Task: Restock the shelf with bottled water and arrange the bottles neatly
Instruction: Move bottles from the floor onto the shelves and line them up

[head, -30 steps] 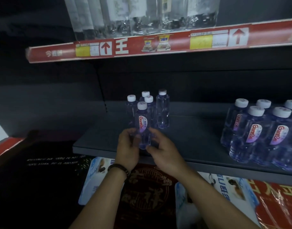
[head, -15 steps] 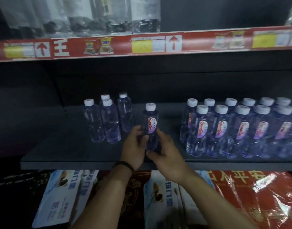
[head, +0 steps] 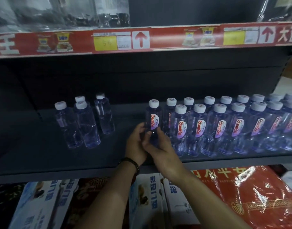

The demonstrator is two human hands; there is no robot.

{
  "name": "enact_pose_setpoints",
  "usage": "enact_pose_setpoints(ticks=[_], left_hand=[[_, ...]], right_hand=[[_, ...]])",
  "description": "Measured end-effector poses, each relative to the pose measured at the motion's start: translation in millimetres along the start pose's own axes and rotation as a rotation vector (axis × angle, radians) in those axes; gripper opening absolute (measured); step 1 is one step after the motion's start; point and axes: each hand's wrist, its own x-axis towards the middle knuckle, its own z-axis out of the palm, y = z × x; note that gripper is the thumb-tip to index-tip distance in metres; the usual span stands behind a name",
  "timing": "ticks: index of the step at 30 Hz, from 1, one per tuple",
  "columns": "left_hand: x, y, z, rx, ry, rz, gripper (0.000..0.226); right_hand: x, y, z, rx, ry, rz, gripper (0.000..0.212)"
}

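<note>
both hands [head: 137, 144] grip bottle [head: 153, 123], upright on shelf [head: 42, 156]

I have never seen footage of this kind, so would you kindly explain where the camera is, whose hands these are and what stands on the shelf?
There is no machine here: a person wears one wide-angle camera on the head, looking forward and down, so both bare arms are theirs. The left hand, with a dark wristband, and the right hand together grip one small clear plastic water bottle with a white cap and red-lettered label; its base is hidden behind the hands. It is at the dark grey shop shelf, just left of two rows of matching bottles. Four more bottles stand grouped apart further left. Below lie white-and-blue boxes; above runs a red price strip.
</note>
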Motion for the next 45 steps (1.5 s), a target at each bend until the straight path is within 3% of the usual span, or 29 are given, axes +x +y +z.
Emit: enact_pose_setpoints(ticks=[4,7,9,11,14,19,24,27,31,35,40,45], left_hand=[[2.1,-1.9,7.4,-0.033,0.012,-0.01,0.032],[0.4,-0.3,4.7,-0.075,0.058,-0.089,0.031],[-2.4,-2.3,-4.3,0.003,0.119,-0.038,0.048],[-4.2,-3.7,-20.3,0.063,0.213,0.058,0.043],[-11.2,5.3,-57.7,0.139,0.397,0.14,0.04],[-22.8,-2.3,-116.4,0.385,0.664,0.2,0.057],[-32.6,-3.8,-144.3,0.321,0.604,0.192,0.056],[-37.7,-2.0,-153.1,0.26,0.514,0.153,0.06],[-39.9,-0.4,-160.9,0.223,0.442,0.123,0.064],[-39.0,-3.1,-163.8,0.175,0.385,0.085,0.054],[-41.7,2.0,-154.4,0.142,0.196,0.103,0.036],[-44.0,10.6,-129.2,0.155,0.077,0.112,0.025]], right_hand=[[-4.2,-9.2,-1.8,-0.029,0.008,-0.007,0.062],[-5.0,-18.4,-3.7,-0.047,0.051,0.051,0.041],[-2.7,-28.6,-5.1,-0.09,0.033,0.149,0.036],[0.9,-40.0,-1.1,-0.063,-0.054,0.224,0.037],[4.0,-56.3,24.6,0.051,-0.132,0.213,0.012],[19.1,-43.6,95.6,0.027,-0.191,0.107,0.033],[53.7,-45.2,138.7,0.095,-0.218,0.065,0.022],[75.2,-30.0,152.8,0.088,-0.276,0.036,0.036],[68.6,-39.4,150.5,0.059,-0.298,0.037,0.035],[48.7,-39.0,136.2,-0.012,-0.257,-0.045,0.047],[3.1,-26.2,107.9,-0.019,-0.216,-0.091,0.044],[-27.6,-24.4,72.2,-0.109,-0.194,-0.157,0.076]])
